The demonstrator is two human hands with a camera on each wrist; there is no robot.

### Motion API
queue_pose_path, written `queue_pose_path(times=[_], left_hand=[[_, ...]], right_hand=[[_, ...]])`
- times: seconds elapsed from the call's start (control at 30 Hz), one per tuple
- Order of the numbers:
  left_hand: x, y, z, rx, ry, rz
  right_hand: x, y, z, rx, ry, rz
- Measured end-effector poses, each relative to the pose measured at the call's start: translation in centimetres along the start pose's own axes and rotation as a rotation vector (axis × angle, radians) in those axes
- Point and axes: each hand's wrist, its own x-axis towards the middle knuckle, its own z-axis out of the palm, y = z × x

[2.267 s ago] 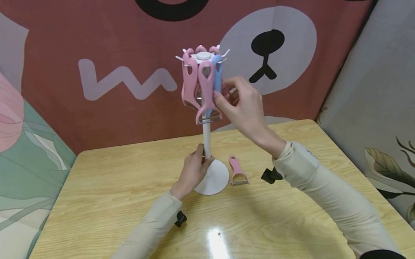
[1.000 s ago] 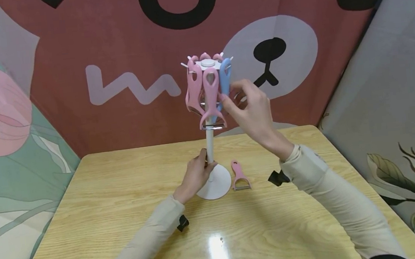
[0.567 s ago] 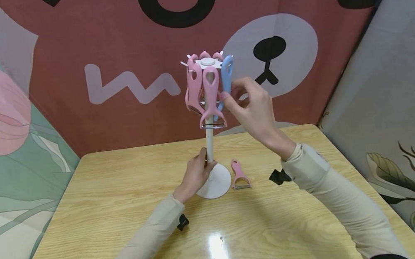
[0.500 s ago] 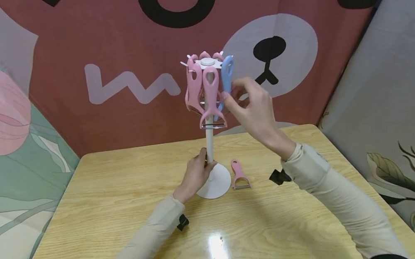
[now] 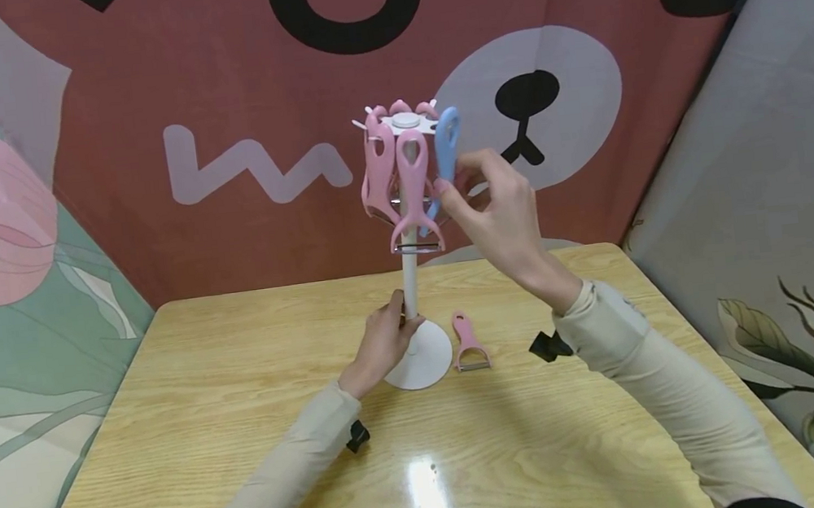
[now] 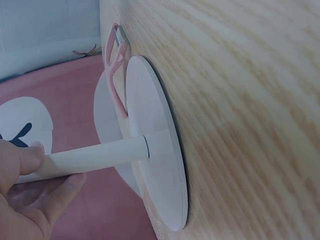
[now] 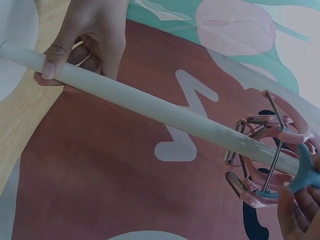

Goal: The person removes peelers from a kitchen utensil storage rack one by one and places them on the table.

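Observation:
My right hand (image 5: pixel 502 216) pinches a blue peeler (image 5: pixel 447 144) low on its handle, at the right side of a white hanging stand (image 5: pixel 410 282). The peeler's top leans outward at the rim of the stand's hooks; whether a hook still passes through its hole I cannot tell. Several pink peelers (image 5: pixel 412 176) hang blade-down from the other hooks. In the right wrist view the blue peeler's forked head (image 7: pixel 304 172) overlaps the pink ones. My left hand (image 5: pixel 382 342) grips the stand's pole (image 6: pixel 100 157) just above its round base (image 6: pixel 155 150).
A loose pink peeler (image 5: pixel 462 330) lies on the wooden table (image 5: pixel 262 431), right beside the base. Behind the table hangs a reddish cloth (image 5: pixel 265 235) with a printed bear face. A patterned grey cloth (image 5: pixel 723 174) hangs on the right.
The blue peeler has moved right and outward from beside the front pink peeler, with my right hand following. My left hand keeps its hold on the pole. The head view has shifted slightly.

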Motion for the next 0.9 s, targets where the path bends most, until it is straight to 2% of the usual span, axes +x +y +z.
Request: queue_pose_path(times=[0.6, 0.9], left_hand=[[0.02, 0.19, -0.16, -0.027, -0.029, -0.04], [0.02, 0.13, -0.06, -0.024, -0.025, -0.036]], right_hand=[[-0.3, 0.2, -0.41, -0.016, 0.021, 0.001], [-0.52, 0.49, -0.63, -0.015, 0.018, 0.019]])
